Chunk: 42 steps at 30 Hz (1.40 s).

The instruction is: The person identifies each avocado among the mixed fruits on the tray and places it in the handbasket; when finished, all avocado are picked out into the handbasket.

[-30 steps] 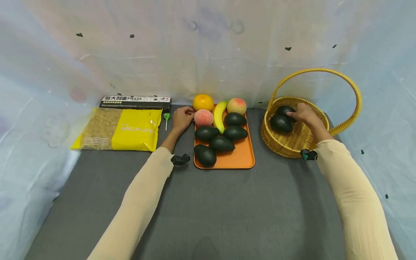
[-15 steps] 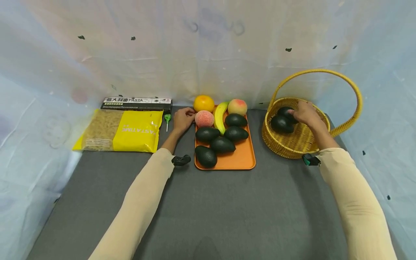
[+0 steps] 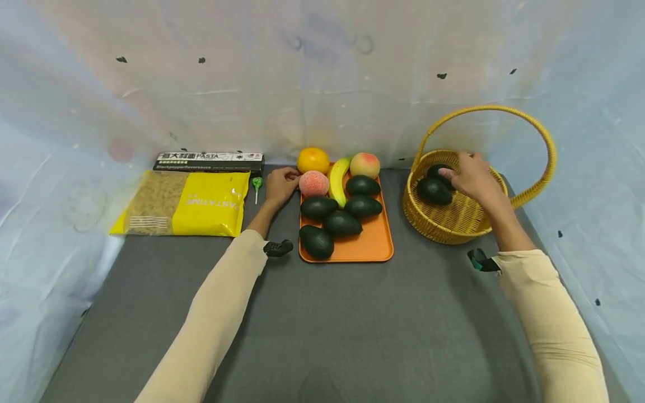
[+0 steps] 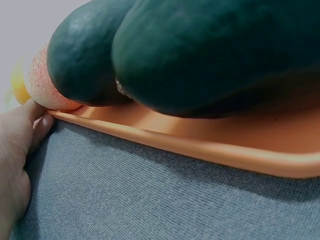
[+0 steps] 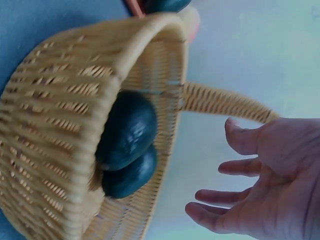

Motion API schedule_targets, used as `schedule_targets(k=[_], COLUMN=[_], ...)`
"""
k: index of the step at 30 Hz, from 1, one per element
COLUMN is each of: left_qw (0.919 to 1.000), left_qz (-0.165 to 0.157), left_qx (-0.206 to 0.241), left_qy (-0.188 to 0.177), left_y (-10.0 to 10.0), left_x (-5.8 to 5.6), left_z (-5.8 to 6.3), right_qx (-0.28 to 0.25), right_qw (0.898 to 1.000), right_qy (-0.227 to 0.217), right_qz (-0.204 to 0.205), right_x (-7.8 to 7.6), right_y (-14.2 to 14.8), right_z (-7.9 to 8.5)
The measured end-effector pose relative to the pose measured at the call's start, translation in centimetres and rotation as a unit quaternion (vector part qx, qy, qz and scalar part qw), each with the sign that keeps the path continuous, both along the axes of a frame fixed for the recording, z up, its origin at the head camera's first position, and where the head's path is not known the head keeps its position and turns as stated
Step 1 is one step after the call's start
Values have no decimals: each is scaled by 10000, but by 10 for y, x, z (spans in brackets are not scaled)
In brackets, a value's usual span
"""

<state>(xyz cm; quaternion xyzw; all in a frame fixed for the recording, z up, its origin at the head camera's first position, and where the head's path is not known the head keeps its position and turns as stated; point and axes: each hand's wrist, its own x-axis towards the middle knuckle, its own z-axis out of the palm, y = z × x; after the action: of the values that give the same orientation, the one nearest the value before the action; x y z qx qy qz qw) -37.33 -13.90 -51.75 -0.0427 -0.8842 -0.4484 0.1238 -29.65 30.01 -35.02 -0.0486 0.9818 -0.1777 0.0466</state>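
Note:
My left hand [image 3: 280, 184] pinches the left rim of the orange tray [image 3: 375, 246] beside the reddish peach [image 3: 314, 183]; the left wrist view shows the fingertips at that rim. On the tray lie several dark green avocados [image 3: 341, 224], a banana [image 3: 339, 182], a second peach [image 3: 365, 165] and an orange [image 3: 313, 160] at the back. Above the wicker basket [image 3: 430, 226] my right hand [image 5: 270, 185] holds nothing, its fingers loosely spread. Two avocados [image 5: 127, 130] rest together inside the basket.
A yellow pasta bag [image 3: 209, 204] lies at the left, with a black pasta box [image 3: 209, 162] behind it. A green lollipop [image 3: 257, 183] is between the bag and my left hand. The basket's tall handle [image 3: 546, 151] arches up on the right.
My right hand has let go of the rear avocado in the basket and lifted away from it. The left hand has stayed at the tray's rim.

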Motion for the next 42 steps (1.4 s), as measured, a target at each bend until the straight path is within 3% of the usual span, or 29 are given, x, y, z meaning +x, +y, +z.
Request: schedule_targets(k=[10, 17, 23, 33, 42], left_qw=[10000, 9999, 9998, 9999, 9999], left_qz=[16, -16, -15, -20, 2], left_qx=[60, 99, 116, 139, 73], left_qy=[-75, -114, -132, -77, -75], left_y=[0, -2, -2, -2, 0], left_x=[1, 0, -2, -2, -2], left_z=[0, 0, 0, 0, -3], right_qx=[-70, -151, -271, -478, -931], right_qw=[9993, 9982, 9970, 9936, 9779], right_qy=[-328, -44, -66, 120, 176], right_qz=[181, 577, 727, 1020, 1862], right_x=[25, 41, 52, 70, 88], right_y=[-31, -55, -71, -97, -131], right_z=[20, 29, 34, 32, 19])
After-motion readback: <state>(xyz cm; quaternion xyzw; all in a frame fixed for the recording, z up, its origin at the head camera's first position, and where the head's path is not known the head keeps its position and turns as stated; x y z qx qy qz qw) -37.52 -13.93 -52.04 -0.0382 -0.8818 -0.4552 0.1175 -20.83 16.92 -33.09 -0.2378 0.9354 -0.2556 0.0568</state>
